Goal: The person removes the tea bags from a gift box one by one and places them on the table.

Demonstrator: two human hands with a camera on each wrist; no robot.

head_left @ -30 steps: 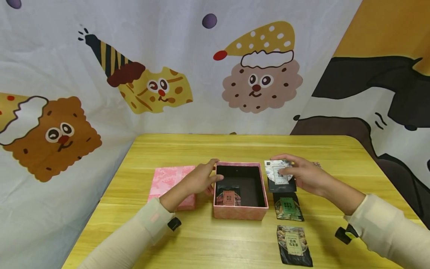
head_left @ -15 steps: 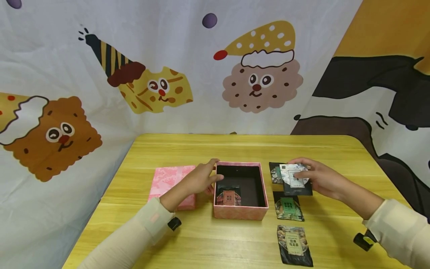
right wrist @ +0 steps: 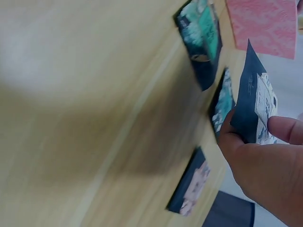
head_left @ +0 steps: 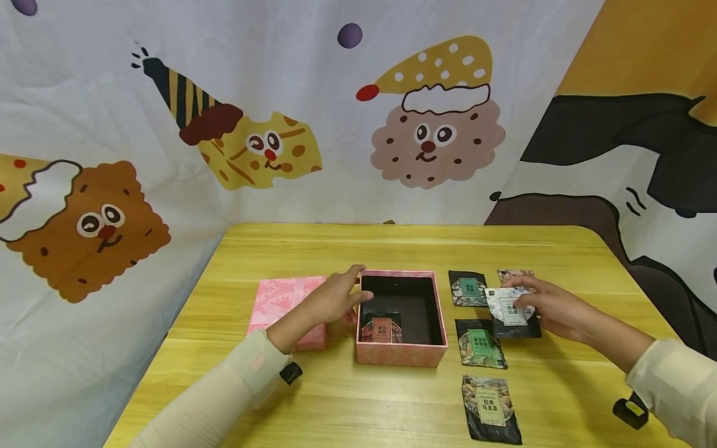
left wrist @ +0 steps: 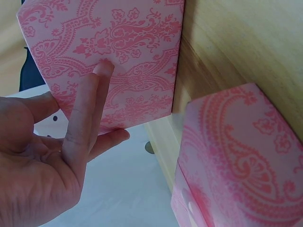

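Note:
A pink patterned open box (head_left: 402,355), black inside, stands mid-table. My left hand (head_left: 334,297) grips its left wall, thumb over the rim; in the left wrist view the fingers lie against the outer wall (left wrist: 132,45). Inside, at the front left, is a black tea packet (head_left: 382,328) with a red label. My right hand (head_left: 546,306) pinches a black-and-white tea packet (head_left: 511,313) by its right edge, raised over the table right of the box. In the right wrist view this packet (right wrist: 250,99) stands steeply tilted between thumb and fingers.
A pink lid (head_left: 280,305) lies left of the box, partly behind my left arm. Right of the box are a teal-label packet (head_left: 468,288), a green-label packet (head_left: 481,343) and a yellow-label packet (head_left: 491,407). A pinkish packet (head_left: 512,274) lies behind my right hand.
My right hand has carried the black-and-white tea packet rightward and a little nearer, uncovering the teal-label packet and part of the pinkish one. My left hand stays on the box.

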